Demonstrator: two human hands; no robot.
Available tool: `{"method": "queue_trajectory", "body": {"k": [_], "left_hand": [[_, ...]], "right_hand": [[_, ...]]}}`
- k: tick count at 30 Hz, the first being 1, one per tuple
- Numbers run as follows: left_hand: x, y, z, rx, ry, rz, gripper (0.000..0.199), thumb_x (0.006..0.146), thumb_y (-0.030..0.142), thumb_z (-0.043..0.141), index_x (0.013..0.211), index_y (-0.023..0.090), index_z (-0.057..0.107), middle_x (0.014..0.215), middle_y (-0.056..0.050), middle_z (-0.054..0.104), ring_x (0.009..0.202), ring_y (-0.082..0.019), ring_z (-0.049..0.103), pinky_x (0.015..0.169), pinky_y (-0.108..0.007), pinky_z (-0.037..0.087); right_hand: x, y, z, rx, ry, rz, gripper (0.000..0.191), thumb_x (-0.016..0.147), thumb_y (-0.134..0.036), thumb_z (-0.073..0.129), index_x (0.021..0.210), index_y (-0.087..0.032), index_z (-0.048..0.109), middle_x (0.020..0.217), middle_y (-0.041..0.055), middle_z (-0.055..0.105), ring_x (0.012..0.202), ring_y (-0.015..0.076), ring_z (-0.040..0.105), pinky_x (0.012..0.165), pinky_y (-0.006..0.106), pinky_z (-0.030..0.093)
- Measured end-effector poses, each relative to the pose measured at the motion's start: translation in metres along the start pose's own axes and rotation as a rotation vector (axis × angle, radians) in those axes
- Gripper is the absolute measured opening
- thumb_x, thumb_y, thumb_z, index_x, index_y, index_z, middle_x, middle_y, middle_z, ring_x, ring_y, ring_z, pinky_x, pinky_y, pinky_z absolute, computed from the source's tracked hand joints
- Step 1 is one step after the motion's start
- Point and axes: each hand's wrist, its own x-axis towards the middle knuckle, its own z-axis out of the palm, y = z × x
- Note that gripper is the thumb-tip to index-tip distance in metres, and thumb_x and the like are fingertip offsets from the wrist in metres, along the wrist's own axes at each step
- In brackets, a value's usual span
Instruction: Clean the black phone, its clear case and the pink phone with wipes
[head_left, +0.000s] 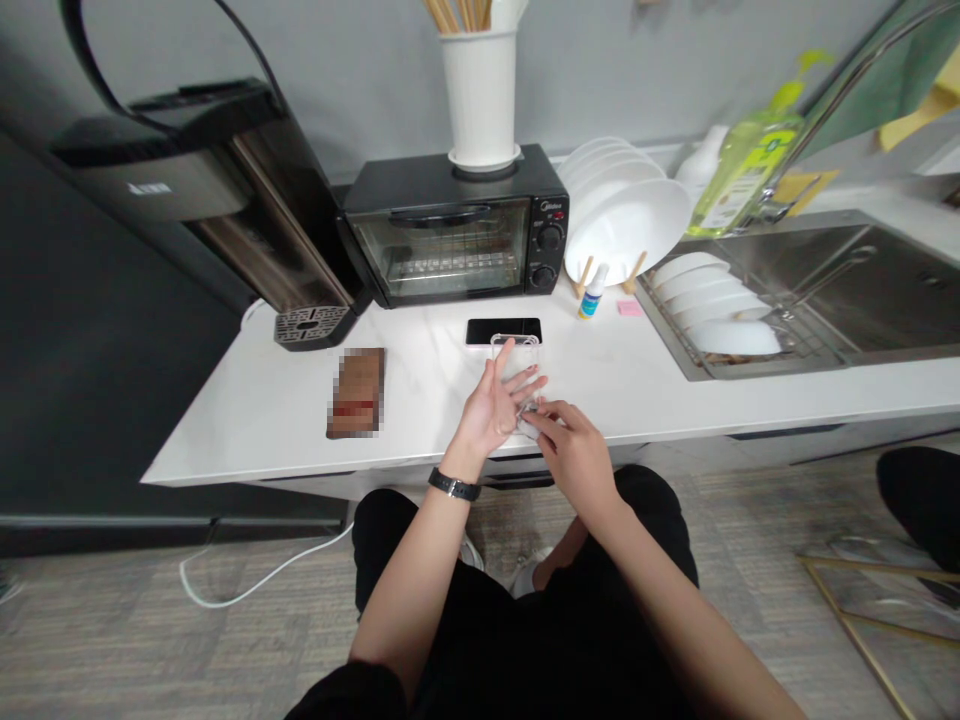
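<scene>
At 9 o'clock from the hands, a pixel-blurred flat block [356, 393] lies on the white bench [225, 462], too blurred to say what it is. At 10 o'clock, a slotted drip tray [311, 325] sits at the foot of a black water dispenser [187, 190], placed to catch drips. The left hand [491, 405], with a black watch [454, 485] on its wrist, is spread open with its fingers fanned. A clear plastic phone case [514, 360] stands just past them at 12 o'clock, seemingly leaning on them, so the open hand looks to be steadying it. The right hand [570, 455], on the 3 o'clock side, has its fingers bunched in a pinch on a small shiny piece [529, 418] at the case's near edge, too small to identify. A black phone [499, 331] lies flat just beyond the case, within easy reach. Farther off at 12 o'clock stands a toaster oven [454, 225] with a white utensil holder [480, 95] on top. At 1 o'clock, a small spray bottle [592, 297] stands before a rack of white plates [622, 210], propped on edge to drain, with a pink sticky note [630, 308] nearby. At 2 o'clock lies a steel sink [847, 290], with a green dish soap bottle [742, 160] behind it.
</scene>
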Motion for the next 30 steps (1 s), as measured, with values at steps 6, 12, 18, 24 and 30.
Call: {"method": "queue_trajectory", "body": {"k": [6, 12, 18, 24, 30], "left_hand": [[0.000, 0.000, -0.002, 0.001, -0.023, 0.012, 0.055, 0.111, 0.051, 0.035, 0.166, 0.042, 0.038, 0.124, -0.013, 0.069, 0.106, -0.022, 0.073, 0.067, -0.022, 0.057], [0.002, -0.003, -0.009, -0.001, -0.079, 0.000, 0.054, 0.111, 0.052, 0.040, 0.164, 0.042, 0.041, 0.119, -0.009, 0.071, 0.085, -0.016, 0.070, 0.071, -0.026, 0.059], [0.008, -0.008, -0.013, 0.016, -0.082, 0.012, 0.050, 0.109, 0.052, 0.047, 0.157, 0.040, 0.053, 0.114, -0.008, 0.071, 0.092, -0.019, 0.069, 0.083, -0.033, 0.060], [0.010, -0.009, -0.013, -0.024, 0.003, -0.025, 0.049, 0.107, 0.053, 0.050, 0.153, 0.034, 0.054, 0.104, -0.006, 0.070, 0.085, -0.018, 0.068, 0.079, -0.032, 0.057], [0.017, -0.012, -0.019, -0.088, -0.005, -0.040, 0.039, 0.111, 0.048, 0.043, 0.138, 0.029, 0.064, 0.108, -0.004, 0.074, 0.085, -0.015, 0.070, 0.087, -0.030, 0.056]], "right_hand": [[0.016, 0.002, 0.003, -0.015, 0.009, 0.033, 0.035, 0.093, -0.003, 0.058, 0.115, -0.021, 0.077, 0.110, 0.0106, 0.072, 0.099, 0.0262, 0.071, 0.086, 0.038, 0.060], [0.042, 0.005, 0.006, -0.067, 0.068, 0.039, 0.030, 0.095, -0.007, 0.055, 0.113, -0.018, 0.077, 0.105, 0.0110, 0.070, 0.093, 0.0244, 0.067, 0.078, 0.035, 0.054], [0.085, 0.020, 0.011, -0.083, 0.164, 0.094, 0.032, 0.095, -0.009, 0.053, 0.110, -0.018, 0.079, 0.098, 0.0100, 0.069, 0.085, 0.0225, 0.063, 0.073, 0.033, 0.049], [0.103, 0.016, 0.023, 0.045, 0.243, 0.109, 0.032, 0.095, -0.012, 0.054, 0.112, -0.020, 0.080, 0.099, 0.0082, 0.071, 0.084, 0.0210, 0.065, 0.075, 0.033, 0.051], [0.110, 0.000, 0.029, 0.142, 0.216, 0.115, 0.033, 0.094, -0.009, 0.056, 0.113, -0.021, 0.081, 0.106, 0.0079, 0.075, 0.092, 0.0215, 0.071, 0.082, 0.033, 0.055]]}}
